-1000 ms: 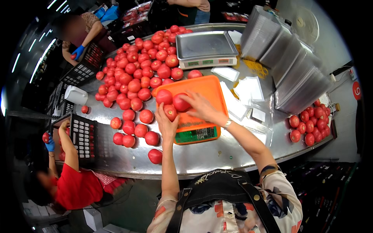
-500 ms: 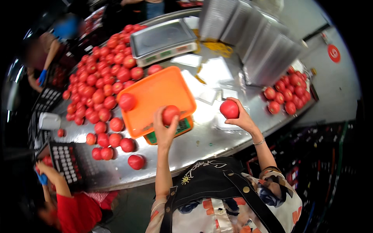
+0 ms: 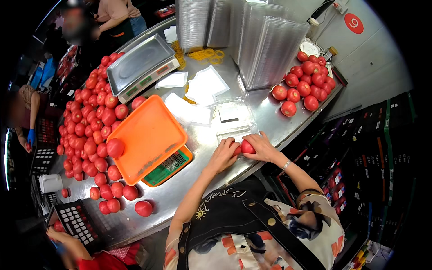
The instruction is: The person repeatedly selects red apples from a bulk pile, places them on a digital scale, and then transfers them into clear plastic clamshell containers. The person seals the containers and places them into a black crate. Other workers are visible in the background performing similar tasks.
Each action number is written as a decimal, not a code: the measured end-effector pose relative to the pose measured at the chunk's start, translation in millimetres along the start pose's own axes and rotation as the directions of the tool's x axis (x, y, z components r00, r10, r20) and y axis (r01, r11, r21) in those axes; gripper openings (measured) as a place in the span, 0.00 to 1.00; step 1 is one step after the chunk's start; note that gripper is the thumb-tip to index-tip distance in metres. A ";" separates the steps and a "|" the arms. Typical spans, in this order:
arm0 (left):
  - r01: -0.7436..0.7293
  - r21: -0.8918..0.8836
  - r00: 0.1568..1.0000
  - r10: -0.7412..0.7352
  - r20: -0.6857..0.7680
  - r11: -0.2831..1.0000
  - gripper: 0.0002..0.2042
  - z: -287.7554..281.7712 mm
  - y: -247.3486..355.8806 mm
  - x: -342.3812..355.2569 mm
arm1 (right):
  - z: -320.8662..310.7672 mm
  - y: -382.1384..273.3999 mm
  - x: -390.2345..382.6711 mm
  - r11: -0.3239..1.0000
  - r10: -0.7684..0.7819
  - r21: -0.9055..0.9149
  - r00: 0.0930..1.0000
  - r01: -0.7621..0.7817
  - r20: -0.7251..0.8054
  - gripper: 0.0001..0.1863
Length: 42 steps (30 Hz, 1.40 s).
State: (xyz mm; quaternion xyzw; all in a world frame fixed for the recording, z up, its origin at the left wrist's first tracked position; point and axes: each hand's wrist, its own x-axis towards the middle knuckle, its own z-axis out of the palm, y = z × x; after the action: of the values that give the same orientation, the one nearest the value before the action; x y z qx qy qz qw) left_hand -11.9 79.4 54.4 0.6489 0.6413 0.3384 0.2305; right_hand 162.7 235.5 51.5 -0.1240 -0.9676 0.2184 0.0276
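Note:
Side by side, my two hands are at a clear plastic tray [image 3: 218, 136] near the table's front edge. My left hand [image 3: 222, 155] is closed on a tomato [image 3: 236, 151], mostly covered by the fingers. My right hand [image 3: 265, 148] grips another red tomato [image 3: 246, 146] from its right side. The two tomatoes are close together over the tray's near part. Left of my hands, an orange tray [image 3: 157, 130] sits on a scale with a green keypad [image 3: 167, 168]. One tomato [image 3: 115, 147] lies at the orange tray's left edge.
A large heap of tomatoes [image 3: 87, 130] covers the table's left side; a smaller pile [image 3: 310, 81] lies right. Stacked clear containers [image 3: 270, 54] stand at the back. White pads [image 3: 207, 85], yellow rubber bands [image 3: 207, 56] and a second scale [image 3: 141, 65] are nearby. Co-workers are at left.
My left hand has moved right with its tomato, away from the orange tray. My right hand has brought its tomato left and down to the clear tray. The head view has shifted.

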 end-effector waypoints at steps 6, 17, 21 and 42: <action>0.006 0.191 1.000 -0.002 -0.024 0.982 0.34 9.0 3.7 -9.6 | -18.1 -20.9 5.5 0.998 -0.041 -0.038 0.989 0.046 0.141 0.52; 0.105 0.326 0.994 -0.086 -0.074 0.940 0.26 63.0 -4.0 -9.3 | -62.7 -110.4 77.2 0.981 -0.193 0.028 0.974 0.191 0.115 0.33; 0.210 -0.455 0.951 -0.288 -0.108 0.865 0.29 61.2 -6.6 -0.7 | -10.2 -210.3 208.5 0.866 -0.396 0.276 0.909 0.416 -0.129 0.35; -0.043 0.289 0.986 0.088 -0.144 0.956 0.33 68.6 -9.9 -11.9 | -25.0 -69.4 96.2 0.390 0.258 0.916 0.966 -0.092 -0.012 0.27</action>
State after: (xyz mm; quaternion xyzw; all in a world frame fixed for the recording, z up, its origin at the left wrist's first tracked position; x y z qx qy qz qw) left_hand 32.5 77.7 -0.2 0.6680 0.6773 0.2997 0.0728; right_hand 56.4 209.5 103.8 -0.2068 -0.6698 0.6991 0.1410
